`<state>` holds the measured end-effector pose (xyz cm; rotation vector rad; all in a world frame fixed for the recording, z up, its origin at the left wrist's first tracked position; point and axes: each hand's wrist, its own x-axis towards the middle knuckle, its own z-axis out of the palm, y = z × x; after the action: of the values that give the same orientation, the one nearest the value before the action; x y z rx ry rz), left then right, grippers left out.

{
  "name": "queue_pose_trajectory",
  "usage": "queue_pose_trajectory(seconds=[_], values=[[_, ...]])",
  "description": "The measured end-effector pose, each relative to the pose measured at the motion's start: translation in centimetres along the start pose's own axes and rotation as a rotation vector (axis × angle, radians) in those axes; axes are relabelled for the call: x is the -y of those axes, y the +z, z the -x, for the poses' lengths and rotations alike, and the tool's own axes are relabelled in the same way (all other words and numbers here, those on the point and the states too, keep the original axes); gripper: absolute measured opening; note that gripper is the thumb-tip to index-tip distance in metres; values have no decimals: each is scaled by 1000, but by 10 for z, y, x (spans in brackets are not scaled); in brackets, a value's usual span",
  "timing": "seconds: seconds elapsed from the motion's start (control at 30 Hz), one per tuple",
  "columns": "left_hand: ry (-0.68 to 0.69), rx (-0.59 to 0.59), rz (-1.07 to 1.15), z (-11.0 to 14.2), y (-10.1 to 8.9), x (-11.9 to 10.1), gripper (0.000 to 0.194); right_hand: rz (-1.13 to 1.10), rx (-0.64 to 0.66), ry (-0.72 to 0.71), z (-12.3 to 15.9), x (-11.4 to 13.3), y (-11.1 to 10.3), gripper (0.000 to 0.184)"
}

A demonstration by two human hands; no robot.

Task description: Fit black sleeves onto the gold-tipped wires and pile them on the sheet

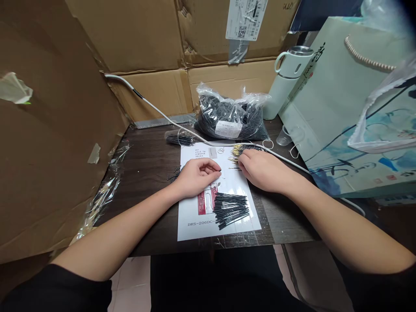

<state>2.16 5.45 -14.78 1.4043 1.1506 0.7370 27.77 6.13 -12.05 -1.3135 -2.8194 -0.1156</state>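
Note:
My left hand (pixel 198 177) is over the printed sheet (pixel 188 208), thumb and fingers pinched on a short black tube (pixel 220 170) of which only a dark end shows. Loose short black tubes (pixel 173 177) lie beside that wrist, partly covered by it. My right hand (pixel 263 170) rests at a pile of thin black wires with gold tips (pixel 238 150). Its fingers are curled together at the gold ends, and what they grip is hidden. Nearer me, a fanned bundle of black wire-like pieces (pixel 231 210) lies on the sheet.
A clear bag of black parts (pixel 230 117) stands at the back, beside a pale flask (pixel 287 82). A white cable (pixel 156 108) crosses the dark table. A clear cup of black pieces (pixel 178 138) lies left; a paper bag (pixel 354 112) stands right. Cardboard (pixel 48 130) walls the left.

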Motion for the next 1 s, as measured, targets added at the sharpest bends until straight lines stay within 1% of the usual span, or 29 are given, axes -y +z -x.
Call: queue_pose_trajectory(seconds=[0.07,0.13,0.2,0.3,0.37,0.47,0.57,0.67,0.87,1.0], values=[[5,1,2,0,0,1,26,-76,-73,-42,0,2,-1,20],[8,5,0,-1,-1,1,26,-220,-120,-88,2,4,-1,17],[10,12,-3,-1,-1,2,26,-355,-129,-114,3,5,-1,14],[21,13,-9,-1,-1,2,26,-470,-142,-98,3,5,0,11],[25,12,-10,-1,0,1,26,-550,-173,-93,3,5,1,10],[36,17,-13,0,0,0,26,-651,-226,-142,2,7,2,8],[58,22,-23,1,1,-1,26,-684,-270,-197,2,11,2,11],[74,21,-44,3,2,-1,27,-717,-298,-218,2,13,4,14],[86,18,-70,4,3,0,29,-728,-351,-163,2,15,9,10],[103,14,-92,4,3,-1,27,-725,-371,-158,2,16,9,9]])
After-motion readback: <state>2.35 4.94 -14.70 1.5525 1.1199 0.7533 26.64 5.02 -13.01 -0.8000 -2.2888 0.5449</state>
